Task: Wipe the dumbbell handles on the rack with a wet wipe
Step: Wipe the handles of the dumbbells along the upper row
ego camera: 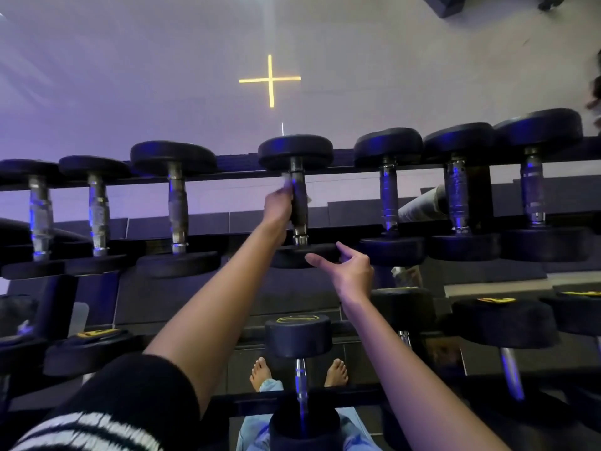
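Striped sleeve (107,408) nearest the lens, on my left arm stretched up to the upper rack (234,173). Wet wipe (287,182): thin, limp and light, useful only when pressed flat. My left hand (278,206) curls round it and the dumbbell handle (300,213), with wipe corners showing on either side of the bar. Handle: rigid metal, probably slick once damp. Dumbbell (295,151): heavy, I judge, and unlikely to shift under a stroke. Right hand (349,271): fingers spread at the near head; whether they touch it I cannot tell.
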